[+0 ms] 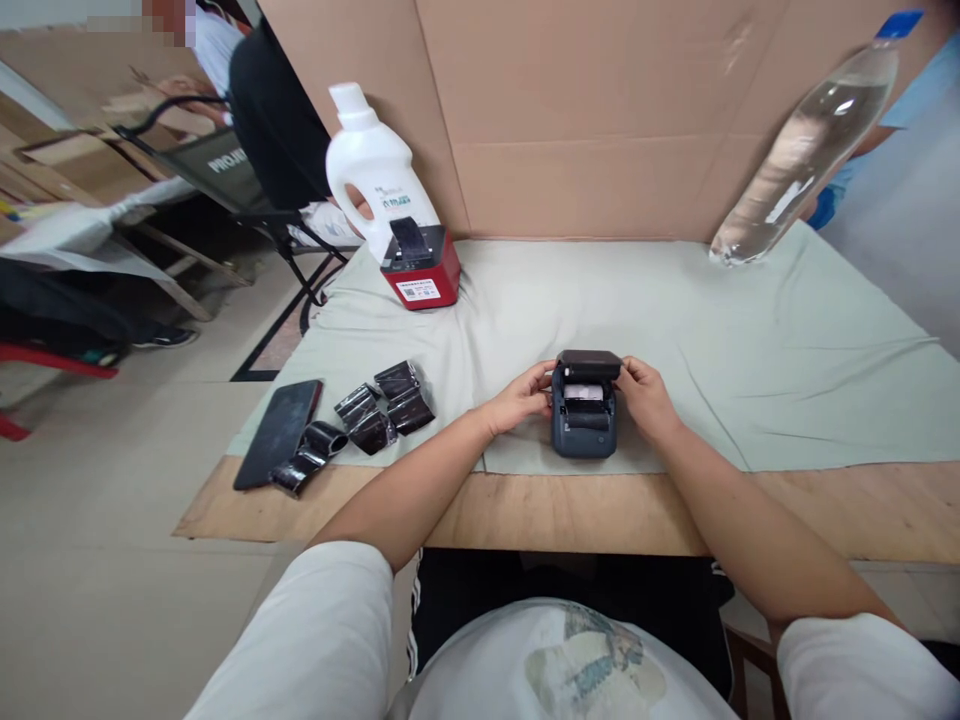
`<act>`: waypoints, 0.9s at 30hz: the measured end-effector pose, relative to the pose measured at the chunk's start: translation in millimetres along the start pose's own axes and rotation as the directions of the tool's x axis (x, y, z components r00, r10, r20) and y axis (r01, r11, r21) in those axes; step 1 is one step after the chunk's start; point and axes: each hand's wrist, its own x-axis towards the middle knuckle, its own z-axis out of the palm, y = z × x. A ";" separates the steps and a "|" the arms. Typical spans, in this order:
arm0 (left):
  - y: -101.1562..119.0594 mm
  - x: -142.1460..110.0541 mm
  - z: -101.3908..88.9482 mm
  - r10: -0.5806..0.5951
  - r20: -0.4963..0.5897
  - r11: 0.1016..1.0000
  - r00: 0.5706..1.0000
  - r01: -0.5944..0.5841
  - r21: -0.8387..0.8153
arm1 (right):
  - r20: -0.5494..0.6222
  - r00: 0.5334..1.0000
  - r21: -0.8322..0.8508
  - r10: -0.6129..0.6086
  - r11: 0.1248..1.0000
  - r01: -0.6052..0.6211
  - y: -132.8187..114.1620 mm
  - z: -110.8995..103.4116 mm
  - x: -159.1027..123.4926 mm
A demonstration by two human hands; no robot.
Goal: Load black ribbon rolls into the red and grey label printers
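A small dark blue label printer [584, 432] sits on the pale green cloth [750, 350] near the table's front edge. Its black lid [590, 363] is raised, and a white paper roll [583, 392] shows inside. My left hand [520, 398] grips the printer's left side with curled fingers. My right hand [646, 395] holds the right side near the lid hinge, thumb on the lid's edge. Several black-wrapped paper rolls [382, 410] lie to the left of my left arm.
A dark phone [278, 432] lies at the table's left front. A red printer [420, 266] and a white jug [375, 165] stand at the back left. A clear water bottle [810, 140] leans on the cardboard wall [585, 110]. Another person sits beyond, left.
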 end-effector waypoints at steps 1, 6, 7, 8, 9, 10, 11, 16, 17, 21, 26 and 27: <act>0.5 0.0 0.2 -0.001 0.008 1.000 1.000 0.001 0.006 | -0.024 1.000 -0.010 0.012 1.000 -0.013 0.4 1.2 -0.1; 2.3 -1.0 2.1 -0.007 0.013 1.000 1.000 0.006 0.020 | -0.092 0.993 -0.028 0.068 0.997 -0.071 -0.9 3.6 -0.3; 2.1 -1.2 3.1 -0.003 -0.003 1.000 1.000 0.003 0.021 | -0.094 0.993 -0.024 0.073 0.997 -0.076 -0.8 3.3 -0.4; 1.6 -1.3 4.3 0.007 -0.027 1.000 1.000 -0.006 0.024 | -0.101 0.992 -0.024 0.072 0.997 -0.074 -0.2 2.7 -0.5; 0.8 -1.3 6.0 0.020 -0.056 0.999 0.998 -0.019 0.033 | -0.113 0.992 -0.030 0.064 0.997 -0.068 0.8 2.0 -0.5; -0.2 -1.1 8.0 0.038 -0.088 0.998 0.995 -0.033 0.049 | -0.123 0.991 -0.040 0.053 0.998 -0.058 2.0 1.3 -0.6; -1.3 -0.9 10.3 0.056 -0.120 0.996 0.991 -0.048 0.074 | -0.132 0.990 -0.055 0.040 0.997 -0.048 3.3 0.6 -0.5; -0.9 -1.8 21.5 0.118 -0.254 0.938 0.960 -0.023 0.347 | -0.116 0.993 -0.139 -0.017 0.990 0.001 4.3 -2.8 -0.5; 1.2 -2.8 22.7 0.122 -0.274 0.902 0.954 0.009 0.432 | -0.102 0.994 -0.155 -0.040 0.988 0.023 3.0 -3.8 -0.7; 12.3 -7.3 23.8 0.200 -0.309 0.626 0.930 0.121 0.770 | 0.036 0.985 -0.223 -0.166 0.960 0.170 -1.5 -8.6 -2.3; 15.5 -6.6 21.7 0.210 -0.245 0.571 0.946 0.084 0.817 | 0.142 0.972 -0.396 -0.190 0.889 0.231 8.4 -7.9 -2.8; 14.4 -5.7 21.0 0.212 -0.245 0.580 0.946 0.080 0.811 | 0.131 0.974 -0.428 -0.183 0.876 0.222 11.0 -6.5 -2.6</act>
